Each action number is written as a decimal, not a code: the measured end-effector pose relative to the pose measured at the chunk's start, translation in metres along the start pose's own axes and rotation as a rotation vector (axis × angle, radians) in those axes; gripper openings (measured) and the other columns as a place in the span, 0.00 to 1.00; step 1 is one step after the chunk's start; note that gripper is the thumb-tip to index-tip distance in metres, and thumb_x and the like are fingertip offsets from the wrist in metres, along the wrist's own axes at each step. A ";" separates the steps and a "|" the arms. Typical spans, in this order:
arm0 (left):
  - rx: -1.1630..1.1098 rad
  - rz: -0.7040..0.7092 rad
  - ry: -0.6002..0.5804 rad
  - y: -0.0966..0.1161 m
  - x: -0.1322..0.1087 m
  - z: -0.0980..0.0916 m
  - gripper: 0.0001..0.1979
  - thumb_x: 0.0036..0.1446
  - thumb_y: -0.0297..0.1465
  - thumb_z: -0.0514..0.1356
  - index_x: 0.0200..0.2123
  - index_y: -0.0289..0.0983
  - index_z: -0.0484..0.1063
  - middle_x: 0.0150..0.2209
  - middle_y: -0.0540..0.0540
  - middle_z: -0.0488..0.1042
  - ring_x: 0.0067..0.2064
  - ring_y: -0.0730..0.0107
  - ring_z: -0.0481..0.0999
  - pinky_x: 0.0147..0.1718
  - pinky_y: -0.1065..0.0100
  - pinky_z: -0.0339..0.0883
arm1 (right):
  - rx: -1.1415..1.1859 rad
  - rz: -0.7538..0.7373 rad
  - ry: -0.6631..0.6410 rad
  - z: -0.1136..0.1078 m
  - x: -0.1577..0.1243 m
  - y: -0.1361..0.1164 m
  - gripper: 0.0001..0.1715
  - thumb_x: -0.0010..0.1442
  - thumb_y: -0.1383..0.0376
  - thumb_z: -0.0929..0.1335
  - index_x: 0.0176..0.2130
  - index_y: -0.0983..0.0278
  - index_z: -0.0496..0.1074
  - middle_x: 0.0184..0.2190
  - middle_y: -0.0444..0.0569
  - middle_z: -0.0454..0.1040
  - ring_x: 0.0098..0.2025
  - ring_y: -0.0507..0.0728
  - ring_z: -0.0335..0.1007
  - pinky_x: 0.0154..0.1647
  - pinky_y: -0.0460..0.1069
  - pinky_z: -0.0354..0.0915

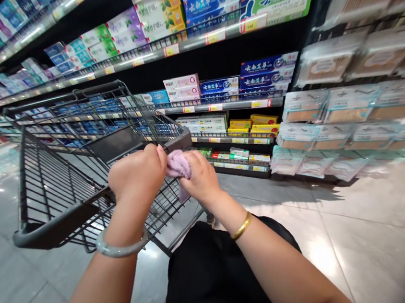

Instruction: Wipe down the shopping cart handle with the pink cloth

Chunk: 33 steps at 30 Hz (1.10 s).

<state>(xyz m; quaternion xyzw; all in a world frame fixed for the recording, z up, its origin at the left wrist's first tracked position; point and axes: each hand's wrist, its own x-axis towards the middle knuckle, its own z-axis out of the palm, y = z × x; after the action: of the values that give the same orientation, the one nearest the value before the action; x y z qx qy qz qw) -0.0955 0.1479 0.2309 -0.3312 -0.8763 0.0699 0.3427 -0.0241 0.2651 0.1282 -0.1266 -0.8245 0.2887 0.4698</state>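
Observation:
My left hand [141, 167], with a pale bangle on its wrist, is closed over the middle of the cart's handle side. A twisted light purple cloth [179, 164] comes out from its thumb side, and the fist appears to grip that end; its fingers are mostly hidden. From the other side my right hand [200, 174], with a gold bangle on its wrist, is wrapped round the same cloth. A loose tail of the cloth hangs below. Under both hands stands a dark wire shopping cart [49, 229], its basket reaching away to the left.
Shelves [214, 39] of boxed toothpaste [263, 71] run along the far side. Packets [304, 107] hang in rows at the right. Grey floor tiles [354, 220] lie around the cart, and dark clothing [225, 274] covers my lap area.

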 end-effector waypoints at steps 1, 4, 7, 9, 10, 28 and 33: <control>0.001 0.006 0.006 0.000 0.000 0.000 0.35 0.71 0.40 0.30 0.39 0.34 0.75 0.31 0.33 0.78 0.32 0.46 0.80 0.27 0.62 0.58 | 0.008 -0.026 -0.022 0.001 -0.001 -0.001 0.29 0.52 0.70 0.68 0.55 0.59 0.70 0.53 0.52 0.74 0.56 0.61 0.70 0.58 0.55 0.69; 0.004 0.021 0.035 0.000 0.000 0.000 0.34 0.72 0.40 0.30 0.38 0.35 0.74 0.30 0.34 0.78 0.31 0.46 0.80 0.26 0.62 0.58 | 0.020 0.061 0.027 -0.002 0.003 0.004 0.29 0.52 0.70 0.68 0.54 0.60 0.70 0.52 0.52 0.74 0.55 0.62 0.70 0.57 0.56 0.70; 0.011 0.015 0.050 0.000 0.000 0.001 0.34 0.72 0.41 0.31 0.37 0.35 0.74 0.30 0.35 0.78 0.30 0.45 0.79 0.26 0.62 0.56 | -0.012 0.225 0.116 -0.007 0.007 0.013 0.31 0.51 0.70 0.68 0.55 0.63 0.69 0.53 0.55 0.73 0.55 0.63 0.70 0.58 0.58 0.70; 0.015 0.008 0.048 0.001 0.000 0.001 0.34 0.72 0.41 0.31 0.37 0.34 0.74 0.30 0.34 0.78 0.30 0.46 0.79 0.26 0.62 0.56 | -0.054 0.231 0.092 -0.007 0.005 0.013 0.31 0.52 0.70 0.69 0.56 0.63 0.69 0.53 0.56 0.73 0.54 0.64 0.70 0.58 0.59 0.69; 0.016 0.003 0.044 0.001 0.000 0.002 0.35 0.72 0.41 0.30 0.37 0.34 0.75 0.30 0.34 0.78 0.30 0.46 0.79 0.26 0.63 0.56 | -0.072 0.197 0.056 -0.006 0.003 0.012 0.30 0.53 0.70 0.69 0.56 0.62 0.69 0.53 0.55 0.73 0.54 0.64 0.70 0.57 0.59 0.69; 0.031 0.022 0.140 -0.002 0.001 0.009 0.31 0.73 0.41 0.34 0.33 0.37 0.73 0.27 0.38 0.77 0.27 0.49 0.78 0.23 0.62 0.45 | -0.014 0.076 -0.143 -0.004 -0.004 -0.003 0.28 0.55 0.68 0.69 0.56 0.58 0.69 0.53 0.49 0.73 0.56 0.59 0.69 0.57 0.53 0.68; 0.039 0.032 0.149 -0.001 0.001 0.009 0.31 0.73 0.42 0.34 0.32 0.38 0.72 0.27 0.39 0.77 0.27 0.48 0.78 0.23 0.62 0.43 | -0.094 0.250 -0.056 -0.009 0.000 0.006 0.27 0.55 0.68 0.69 0.55 0.59 0.69 0.51 0.51 0.74 0.52 0.61 0.71 0.55 0.55 0.69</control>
<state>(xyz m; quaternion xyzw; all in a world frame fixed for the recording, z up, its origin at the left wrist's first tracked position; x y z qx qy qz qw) -0.1029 0.1486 0.2249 -0.3427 -0.8415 0.0676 0.4122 -0.0170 0.2725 0.1280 -0.2420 -0.8277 0.3097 0.4006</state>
